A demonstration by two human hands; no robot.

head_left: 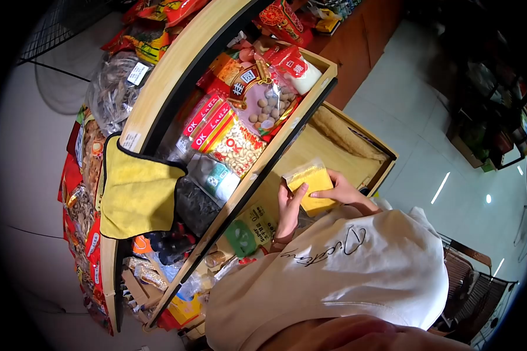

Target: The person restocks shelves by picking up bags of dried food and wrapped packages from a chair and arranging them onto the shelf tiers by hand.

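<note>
Left hand [288,209] and right hand [339,191] jointly grip the yellow packet [316,182] near the wooden shelf [298,147]; uneven pressure could dent it or cause slippage.

Front nut bag [234,140]: I am reading "OK" on its red band and again in the red mark lower down.
Rear red-banded bag [204,111]: "OK" is showing here too.
Longan bag [246,85]: "桂圆" is standing on its dark panel.
White bag [298,69]: I am making out "白糖" on its red patch.
Shirt [363,269]: black script is running across it, seemingly starting with "D"; the rest is escaping me.
Green-and-beige pack [247,231]: its dark print is blurring.
</note>
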